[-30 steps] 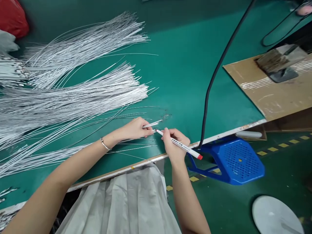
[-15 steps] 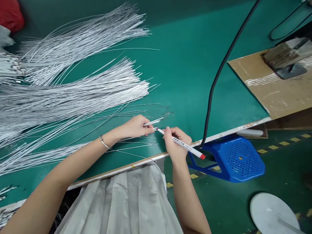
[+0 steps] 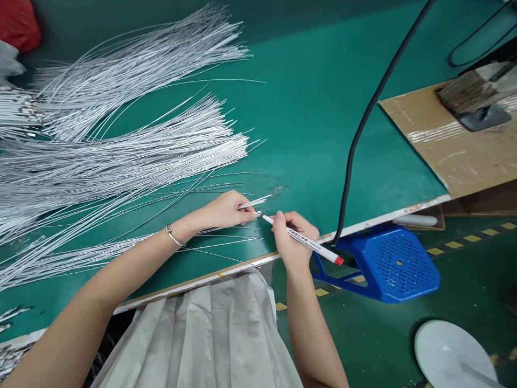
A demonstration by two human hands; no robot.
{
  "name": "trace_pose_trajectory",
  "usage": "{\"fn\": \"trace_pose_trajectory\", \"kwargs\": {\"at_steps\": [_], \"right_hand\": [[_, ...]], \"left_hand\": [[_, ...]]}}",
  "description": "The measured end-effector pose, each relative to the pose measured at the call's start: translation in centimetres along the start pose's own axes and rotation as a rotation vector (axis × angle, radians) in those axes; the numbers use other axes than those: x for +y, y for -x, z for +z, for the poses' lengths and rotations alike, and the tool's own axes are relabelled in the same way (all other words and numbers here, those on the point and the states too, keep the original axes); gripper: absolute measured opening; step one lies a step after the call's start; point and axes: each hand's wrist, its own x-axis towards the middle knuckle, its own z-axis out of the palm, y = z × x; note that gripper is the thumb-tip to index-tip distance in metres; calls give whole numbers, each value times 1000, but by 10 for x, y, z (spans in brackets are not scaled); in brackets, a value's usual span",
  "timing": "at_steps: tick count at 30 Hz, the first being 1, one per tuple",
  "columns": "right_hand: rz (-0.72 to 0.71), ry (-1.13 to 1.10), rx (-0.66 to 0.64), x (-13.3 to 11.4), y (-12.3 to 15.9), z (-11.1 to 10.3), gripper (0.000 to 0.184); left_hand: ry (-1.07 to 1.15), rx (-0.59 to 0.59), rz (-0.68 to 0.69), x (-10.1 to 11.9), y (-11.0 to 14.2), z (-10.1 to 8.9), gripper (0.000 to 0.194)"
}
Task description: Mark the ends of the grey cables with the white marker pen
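My left hand (image 3: pixel 231 210) is closed around a few thin white wires (image 3: pixel 255 202), whose ends stick out to the right past my fingers. Between the thumb and fingers of my right hand (image 3: pixel 297 237) is a white marker pen (image 3: pixel 313 245) with a red end and dark printing. Its tip points left and lies close to the wire ends at my left fingertips; whether it touches them I cannot tell. Loose wires (image 3: pixel 133 248) lie on the table below and behind my left forearm.
Large bundles of white wires (image 3: pixel 161 145) cover the left of the green table (image 3: pixel 307 118). A black cable (image 3: pixel 355 134) hangs down at the right. Cardboard (image 3: pixel 456 145) lies on the right side. Past the table edge stand a blue plastic stool (image 3: pixel 396 264) and a round white seat (image 3: pixel 452 353).
The marker tip has drawn back very slightly to the right from the wire ends. Both hands keep their grip and otherwise stay almost in place.
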Motion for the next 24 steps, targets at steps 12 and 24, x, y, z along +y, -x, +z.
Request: {"fn": "trace_pose_trajectory", "kwargs": {"at_steps": [12, 24], "right_hand": [[13, -32, 19, 0, 0, -2, 31], [145, -431, 161, -8, -6, -1, 48]], "left_hand": [[27, 10, 20, 1, 1, 0, 28], [-50, 213, 124, 6, 14, -14, 38]]}}
